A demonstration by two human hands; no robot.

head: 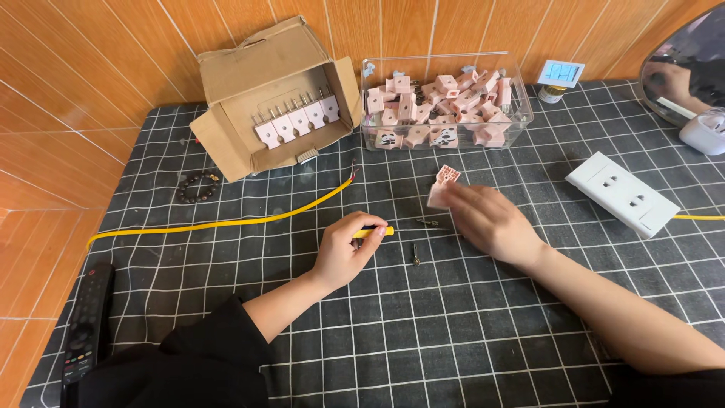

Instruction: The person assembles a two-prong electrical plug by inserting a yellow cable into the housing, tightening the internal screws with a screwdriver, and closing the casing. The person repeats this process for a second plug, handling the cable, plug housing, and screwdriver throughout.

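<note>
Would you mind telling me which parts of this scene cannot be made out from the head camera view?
- Yellow tool: the left hand covers all but its tip.
- Pink plug part: the right hand is motion-blurred and hides its lower side.
- Two small metal pieces on the mat: too small to identify.
- Round mirror: cut off by the right edge.
- Remote control: its lower end is hidden by the dark sleeve.
</note>
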